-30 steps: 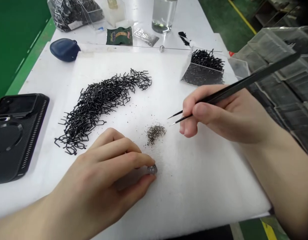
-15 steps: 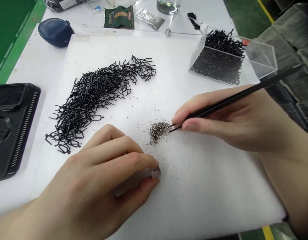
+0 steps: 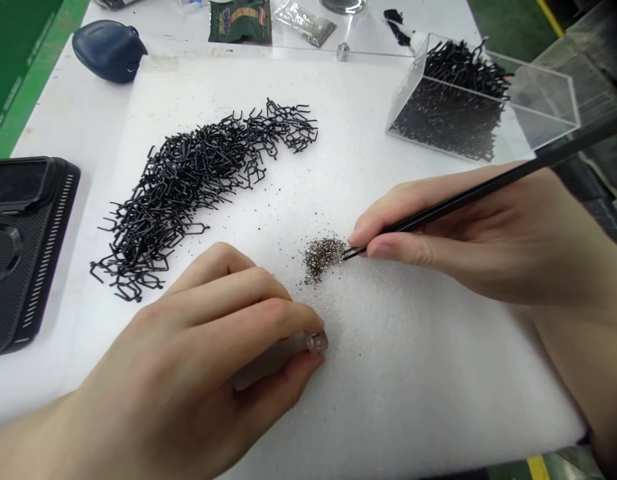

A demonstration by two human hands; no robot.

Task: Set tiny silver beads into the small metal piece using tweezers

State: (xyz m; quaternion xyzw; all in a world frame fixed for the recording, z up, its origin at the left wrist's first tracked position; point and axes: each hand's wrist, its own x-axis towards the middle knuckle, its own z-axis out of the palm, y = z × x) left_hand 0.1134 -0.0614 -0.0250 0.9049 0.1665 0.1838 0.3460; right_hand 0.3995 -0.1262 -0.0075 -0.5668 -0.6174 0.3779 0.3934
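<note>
My right hand [image 3: 453, 233] holds long black fine-tipped tweezers [image 3: 468, 187], their points at the right edge of a small heap of tiny glittering dark grains [image 3: 322, 259]. I cannot tell whether the points hold a grain. My left hand [image 3: 203, 340] pinches a small translucent cylindrical piece [image 3: 317, 342] between thumb and fingers, just below the heap. A curved pile of bent black wire pieces [image 3: 198, 180] lies left of the heap, near my left fingers but apart from them. All of this rests on a white foam pad [image 3: 388, 373].
A clear acrylic box [image 3: 448, 113] holding black wire pieces stands at the pad's back right. A black ribbed phone case [image 3: 23, 253] lies left. Behind are a blue pouch [image 3: 108, 51], a green packet [image 3: 239, 20], a small bag [image 3: 305, 27] and a metal nut [image 3: 343, 51].
The tweezer points have moved left from beside the heap to its edge. My left hand has stayed nearly still. The view has tilted down, shifting the objects behind upward.
</note>
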